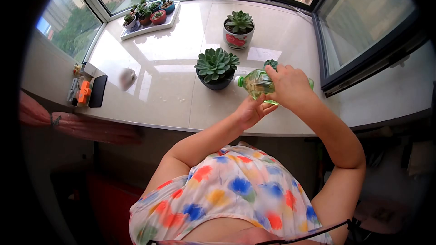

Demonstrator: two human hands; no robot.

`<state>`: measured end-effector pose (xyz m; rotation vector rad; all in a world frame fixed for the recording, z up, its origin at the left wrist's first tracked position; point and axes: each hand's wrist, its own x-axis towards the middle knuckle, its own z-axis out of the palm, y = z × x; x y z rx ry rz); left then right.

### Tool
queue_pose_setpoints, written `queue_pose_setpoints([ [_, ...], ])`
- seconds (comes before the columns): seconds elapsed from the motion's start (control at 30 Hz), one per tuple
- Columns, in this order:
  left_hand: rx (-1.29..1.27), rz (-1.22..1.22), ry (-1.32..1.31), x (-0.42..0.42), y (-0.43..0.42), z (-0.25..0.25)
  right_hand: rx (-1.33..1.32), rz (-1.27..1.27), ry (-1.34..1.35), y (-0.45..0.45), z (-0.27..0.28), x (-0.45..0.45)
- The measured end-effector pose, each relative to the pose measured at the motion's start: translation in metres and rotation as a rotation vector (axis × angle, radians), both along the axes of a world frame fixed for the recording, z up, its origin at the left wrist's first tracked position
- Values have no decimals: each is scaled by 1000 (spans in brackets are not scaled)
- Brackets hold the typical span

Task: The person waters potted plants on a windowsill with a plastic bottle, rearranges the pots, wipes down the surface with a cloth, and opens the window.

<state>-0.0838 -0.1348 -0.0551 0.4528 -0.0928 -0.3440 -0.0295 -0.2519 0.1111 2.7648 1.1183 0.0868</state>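
A clear green plastic bottle (255, 84) lies nearly level in the air, its green cap (239, 81) pointing left at a large succulent (216, 64) in a dark pot (216, 82). From above, my right hand (290, 86) is wrapped round the bottle's body. My left hand (255, 111) cups it from below, thumb against its side and fingers underneath. The cap is close to the dark pot's right edge. Behind the bottle, a small succulent (271, 64) shows only in part; its pot is hidden.
Another succulent (239, 22) grows in a white pot with red flowers (238, 40). A white tray (150, 28) of several small potted succulents sits by the window. At left are a phone (98, 91), an orange object (84, 92) and a pale blurred lump (127, 79). An open window sash (363, 31) juts in at right.
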Motion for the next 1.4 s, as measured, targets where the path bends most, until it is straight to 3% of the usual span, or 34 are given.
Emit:
queue_pose_setpoints([
  [0.37,-1,45,1,-6,9,-2,30,40,-3,8,-10,0],
  [0.83,55,-78,-29,6,-2,-8,112,-106,4,-21,-20,-5],
  [0.97,301,-42,48,4,2,-8,203,-217,117,-34,-28,-14],
  [1.13,684,9,39,-2,15,13,629,-165,164,-61,-81,-23],
  [1.2,806,33,-37,0,16,12,785,-137,144,-69,-105,-28],
  [1.33,1068,160,-266,5,9,11,1253,-251,372,-76,-145,-42],
  [1.4,1346,104,-337,8,5,31,1368,-250,455,-81,-158,-45],
])
